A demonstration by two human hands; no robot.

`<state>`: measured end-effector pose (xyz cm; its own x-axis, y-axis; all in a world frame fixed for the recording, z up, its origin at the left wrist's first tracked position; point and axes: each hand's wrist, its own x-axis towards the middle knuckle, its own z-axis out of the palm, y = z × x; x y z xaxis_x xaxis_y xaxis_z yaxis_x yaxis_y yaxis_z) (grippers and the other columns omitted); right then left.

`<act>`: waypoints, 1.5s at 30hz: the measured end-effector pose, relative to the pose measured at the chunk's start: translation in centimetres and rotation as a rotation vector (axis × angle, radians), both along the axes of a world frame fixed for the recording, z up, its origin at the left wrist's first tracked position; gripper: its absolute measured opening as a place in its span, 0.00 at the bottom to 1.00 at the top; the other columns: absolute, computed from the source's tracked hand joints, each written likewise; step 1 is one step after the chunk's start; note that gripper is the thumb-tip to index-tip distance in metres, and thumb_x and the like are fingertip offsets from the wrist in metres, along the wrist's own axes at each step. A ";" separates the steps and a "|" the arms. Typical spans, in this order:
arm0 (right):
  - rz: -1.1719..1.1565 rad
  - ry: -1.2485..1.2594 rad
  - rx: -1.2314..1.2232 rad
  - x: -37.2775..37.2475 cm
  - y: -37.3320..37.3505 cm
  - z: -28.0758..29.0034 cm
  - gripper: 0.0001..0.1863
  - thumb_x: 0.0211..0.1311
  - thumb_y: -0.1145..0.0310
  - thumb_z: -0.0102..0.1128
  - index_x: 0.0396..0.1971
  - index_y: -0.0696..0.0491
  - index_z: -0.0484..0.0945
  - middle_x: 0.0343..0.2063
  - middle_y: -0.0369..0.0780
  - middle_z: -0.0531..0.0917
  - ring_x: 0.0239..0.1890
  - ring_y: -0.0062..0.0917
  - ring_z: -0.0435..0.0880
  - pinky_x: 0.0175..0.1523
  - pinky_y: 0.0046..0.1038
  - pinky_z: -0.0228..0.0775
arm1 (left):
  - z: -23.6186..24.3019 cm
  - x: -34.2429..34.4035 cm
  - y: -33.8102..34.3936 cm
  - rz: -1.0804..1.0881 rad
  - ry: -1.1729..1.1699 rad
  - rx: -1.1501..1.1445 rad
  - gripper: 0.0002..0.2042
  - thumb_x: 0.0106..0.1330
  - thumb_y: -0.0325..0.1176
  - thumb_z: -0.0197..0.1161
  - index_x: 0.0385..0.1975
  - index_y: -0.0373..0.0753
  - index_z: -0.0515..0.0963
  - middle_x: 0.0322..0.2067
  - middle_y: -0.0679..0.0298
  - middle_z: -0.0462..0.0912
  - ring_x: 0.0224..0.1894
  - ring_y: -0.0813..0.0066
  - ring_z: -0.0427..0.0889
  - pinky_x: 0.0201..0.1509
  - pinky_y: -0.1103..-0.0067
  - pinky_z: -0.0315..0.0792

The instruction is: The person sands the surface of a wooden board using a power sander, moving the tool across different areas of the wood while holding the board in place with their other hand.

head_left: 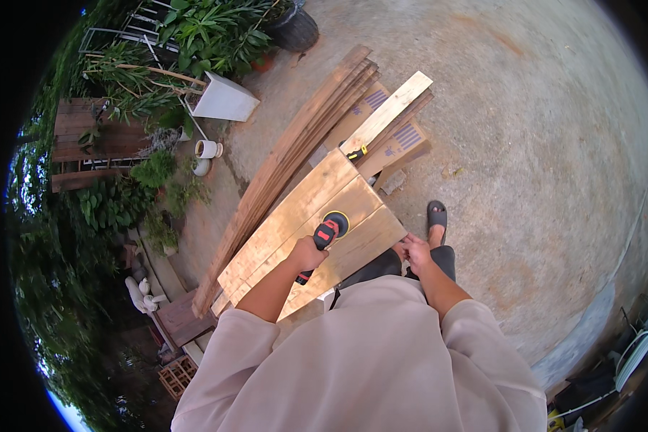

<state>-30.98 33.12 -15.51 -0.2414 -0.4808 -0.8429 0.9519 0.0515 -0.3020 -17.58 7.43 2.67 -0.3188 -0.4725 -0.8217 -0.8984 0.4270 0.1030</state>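
My left hand is wrapped round the body of a red and black power sander. Its round, yellow-rimmed pad rests on a pale wooden panel made of several planks side by side. My right hand is at the panel's near right corner, with curled fingers at the edge; part of its grip is hidden. Beyond the panel's far end lies a small yellow and black hand tool, of a kind I cannot make out.
Long brown boards lie stacked along the panel's left side. A pale board and cardboard boxes stick out beyond it. Potted plants and a white planter stand far left. My sandalled foot is on the concrete floor.
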 end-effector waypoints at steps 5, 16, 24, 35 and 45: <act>0.057 0.027 -0.002 0.2 0.2 -1.2 0.27 0.55 0.83 0.49 0.58 0.56 0.74 0.43 0.31 0.84 0.20 0.12 0.70 0.25 0.15 0.59 | 1.0 1.9 0.4 -0.096 -0.020 -0.021 0.20 0.52 0.40 0.65 0.37 0.29 0.80 0.33 0.42 0.83 0.39 0.49 0.84 0.45 0.66 0.78; 0.045 0.019 0.015 0.1 0.2 -1.4 0.25 0.56 0.83 0.50 0.57 0.56 0.75 0.39 0.31 0.84 0.20 0.11 0.69 0.25 0.15 0.60 | 0.8 3.1 0.0 -0.086 -0.027 -0.010 0.19 0.52 0.40 0.65 0.35 0.28 0.79 0.30 0.43 0.84 0.38 0.49 0.85 0.43 0.67 0.79; 0.031 0.021 -0.019 0.3 0.1 -1.0 0.25 0.56 0.83 0.50 0.56 0.55 0.75 0.38 0.30 0.84 0.20 0.12 0.70 0.25 0.14 0.59 | -0.6 8.6 -1.6 0.058 -0.085 0.017 0.16 0.54 0.37 0.66 0.33 0.28 0.79 0.24 0.49 0.84 0.26 0.62 0.86 0.33 0.71 0.79; 0.044 0.032 -0.035 0.3 0.4 -1.2 0.27 0.56 0.82 0.50 0.59 0.57 0.72 0.41 0.31 0.84 0.20 0.11 0.68 0.25 0.14 0.58 | -0.8 7.0 -0.5 0.100 -0.058 0.046 0.17 0.52 0.39 0.66 0.33 0.28 0.79 0.27 0.47 0.84 0.32 0.55 0.86 0.38 0.69 0.79; 0.014 0.036 -0.017 0.1 0.1 0.7 0.26 0.55 0.83 0.49 0.57 0.57 0.73 0.45 0.32 0.84 0.20 0.12 0.68 0.25 0.15 0.58 | -0.7 3.6 0.1 0.041 -0.040 0.071 0.17 0.52 0.39 0.66 0.32 0.28 0.79 0.27 0.46 0.84 0.32 0.55 0.85 0.38 0.69 0.78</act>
